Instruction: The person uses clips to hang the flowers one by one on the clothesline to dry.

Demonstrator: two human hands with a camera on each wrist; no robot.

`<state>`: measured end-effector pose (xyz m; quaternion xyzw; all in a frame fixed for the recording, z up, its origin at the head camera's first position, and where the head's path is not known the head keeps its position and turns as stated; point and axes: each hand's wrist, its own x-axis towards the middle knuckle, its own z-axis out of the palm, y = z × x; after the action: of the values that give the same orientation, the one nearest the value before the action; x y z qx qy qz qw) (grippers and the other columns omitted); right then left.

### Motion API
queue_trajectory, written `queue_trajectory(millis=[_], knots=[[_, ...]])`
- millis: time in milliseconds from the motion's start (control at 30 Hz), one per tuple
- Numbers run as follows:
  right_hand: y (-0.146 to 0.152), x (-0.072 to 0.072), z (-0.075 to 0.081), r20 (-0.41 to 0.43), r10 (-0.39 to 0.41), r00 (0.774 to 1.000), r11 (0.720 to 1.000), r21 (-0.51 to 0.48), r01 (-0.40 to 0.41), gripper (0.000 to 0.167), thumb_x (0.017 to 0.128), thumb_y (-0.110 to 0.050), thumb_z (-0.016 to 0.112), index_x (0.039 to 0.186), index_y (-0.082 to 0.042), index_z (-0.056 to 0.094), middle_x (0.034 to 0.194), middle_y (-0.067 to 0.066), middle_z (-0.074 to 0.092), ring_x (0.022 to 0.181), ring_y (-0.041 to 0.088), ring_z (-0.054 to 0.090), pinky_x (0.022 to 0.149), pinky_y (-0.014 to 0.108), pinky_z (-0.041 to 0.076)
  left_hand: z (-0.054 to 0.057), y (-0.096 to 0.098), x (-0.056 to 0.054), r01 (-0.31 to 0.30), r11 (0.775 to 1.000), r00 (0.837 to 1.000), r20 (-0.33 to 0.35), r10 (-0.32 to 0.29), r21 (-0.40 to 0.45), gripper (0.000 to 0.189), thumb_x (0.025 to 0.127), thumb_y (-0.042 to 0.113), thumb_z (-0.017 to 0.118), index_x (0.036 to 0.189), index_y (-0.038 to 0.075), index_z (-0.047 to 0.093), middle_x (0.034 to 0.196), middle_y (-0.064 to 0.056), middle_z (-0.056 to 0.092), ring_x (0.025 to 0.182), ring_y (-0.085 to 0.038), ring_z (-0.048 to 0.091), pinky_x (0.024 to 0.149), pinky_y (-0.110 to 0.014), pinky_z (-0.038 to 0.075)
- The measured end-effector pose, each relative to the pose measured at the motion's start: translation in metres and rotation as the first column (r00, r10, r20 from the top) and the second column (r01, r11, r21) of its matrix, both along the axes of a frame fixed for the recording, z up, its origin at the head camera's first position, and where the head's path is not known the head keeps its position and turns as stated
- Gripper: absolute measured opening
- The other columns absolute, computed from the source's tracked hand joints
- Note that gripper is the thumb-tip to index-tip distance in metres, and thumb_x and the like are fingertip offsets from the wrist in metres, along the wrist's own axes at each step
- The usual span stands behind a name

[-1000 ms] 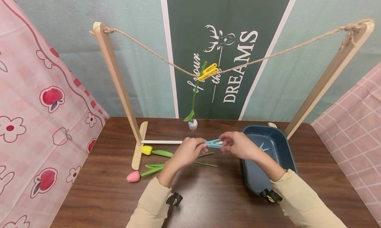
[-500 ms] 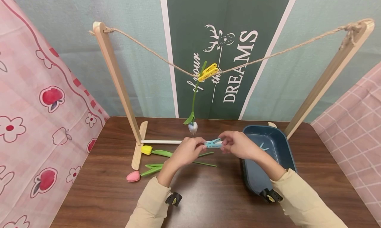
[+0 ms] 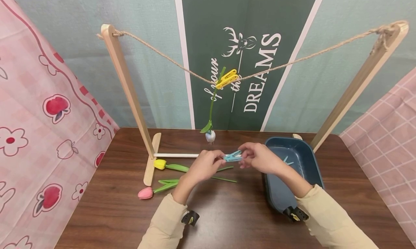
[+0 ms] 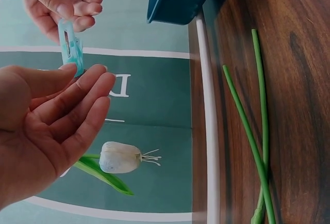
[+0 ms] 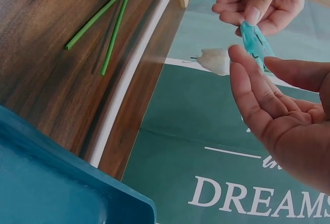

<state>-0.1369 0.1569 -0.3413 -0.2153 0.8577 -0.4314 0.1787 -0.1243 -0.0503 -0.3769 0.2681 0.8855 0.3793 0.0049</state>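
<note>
Both hands meet above the table at one light-blue clothespin (image 3: 232, 156). My left hand (image 3: 205, 164) pinches one end of it between thumb and fingers. At the opposite end, the thumb and fingers of my right hand (image 3: 261, 158) hold the legs of the clothespin (image 5: 256, 43). Behind the hands a white tulip (image 3: 210, 137) hangs head down, its stem clipped to the rope (image 3: 169, 58) by a yellow clothespin (image 3: 227, 79). Below the left forearm lie a yellow tulip (image 3: 160, 164) and a pink tulip (image 3: 145, 193), their stems partly hidden by that arm.
A blue basin (image 3: 294, 142) stands on the right under my right forearm, with another light-blue clothespin (image 3: 286, 161) inside. Two wooden posts (image 3: 128, 86) carry the sagging rope. A white rod (image 3: 175, 155) runs low between them. Curtains hang behind and at both sides.
The light-blue clothespin has tilted slightly, its right end rising, and the right fingers have shifted a little along it. The hanging white tulip has bobbed slightly. Both arms stay nearly still.
</note>
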Motion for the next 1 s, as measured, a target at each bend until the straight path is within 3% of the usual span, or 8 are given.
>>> queue_trajectory(millis=[200, 400, 733, 867, 1000], knots=[[0.0012, 0.0001, 0.0006, 0.034, 0.0, 0.999, 1.0, -0.017, 0.001, 0.029, 0.083, 0.011, 0.053, 0.111, 0.016, 0.048, 0.076, 0.01, 0.064, 0.069, 0.018, 0.065, 0.065, 0.034, 0.053, -0.0026, 0.0003, -0.0003, -0.009, 1.0, 1.0, -0.024, 0.01, 0.012, 0.005, 0.086, 0.008, 0.062, 0.087, 0.004, 0.066, 0.072, -0.001, 0.064, 0.058, -0.006, 0.047, 0.053, -0.021, 0.04], [0.0028, 0.0011, 0.0002, 0.003, 0.014, 1.0, 1.0, 0.011, -0.014, 0.029, 0.082, 0.008, 0.056, 0.11, 0.014, 0.05, 0.077, 0.008, 0.065, 0.068, 0.016, 0.064, 0.063, 0.029, 0.052, -0.0038, -0.0003, -0.0003, -0.015, 1.0, 1.0, -0.026, 0.016, 0.017, 0.005, 0.086, 0.008, 0.062, 0.086, 0.004, 0.066, 0.07, 0.002, 0.062, 0.059, -0.006, 0.048, 0.055, -0.021, 0.041], [0.0045, 0.0014, 0.0003, -0.014, 0.013, 1.0, 1.0, 0.003, -0.013, 0.027, 0.082, 0.007, 0.059, 0.109, 0.011, 0.053, 0.08, 0.014, 0.063, 0.067, 0.018, 0.062, 0.063, 0.032, 0.052, -0.0046, -0.0005, 0.0003, -0.017, 1.0, 1.0, -0.008, 0.017, 0.02, 0.005, 0.086, 0.007, 0.061, 0.085, 0.004, 0.065, 0.069, 0.003, 0.061, 0.058, -0.006, 0.047, 0.054, -0.021, 0.04], [0.0054, 0.0015, 0.0, -0.017, 0.011, 1.0, 1.0, -0.003, -0.011, 0.027, 0.083, 0.004, 0.06, 0.109, 0.011, 0.053, 0.078, 0.011, 0.062, 0.066, 0.016, 0.061, 0.064, 0.037, 0.052, -0.0044, 0.0, 0.0004, -0.017, 1.0, 1.0, -0.009, 0.018, 0.025, 0.005, 0.087, 0.007, 0.061, 0.085, 0.004, 0.065, 0.069, 0.003, 0.061, 0.058, -0.006, 0.047, 0.054, -0.021, 0.04], [0.0054, 0.0015, -0.0002, -0.017, 0.013, 1.0, 1.0, -0.013, -0.013, 0.028, 0.084, 0.004, 0.059, 0.109, 0.011, 0.052, 0.077, 0.007, 0.061, 0.066, 0.016, 0.061, 0.062, 0.031, 0.052, -0.0057, 0.0006, -0.0002, -0.013, 0.999, 1.0, -0.011, 0.013, 0.043, 0.005, 0.086, 0.006, 0.062, 0.084, 0.003, 0.065, 0.069, 0.002, 0.062, 0.058, -0.005, 0.048, 0.053, -0.021, 0.041]])
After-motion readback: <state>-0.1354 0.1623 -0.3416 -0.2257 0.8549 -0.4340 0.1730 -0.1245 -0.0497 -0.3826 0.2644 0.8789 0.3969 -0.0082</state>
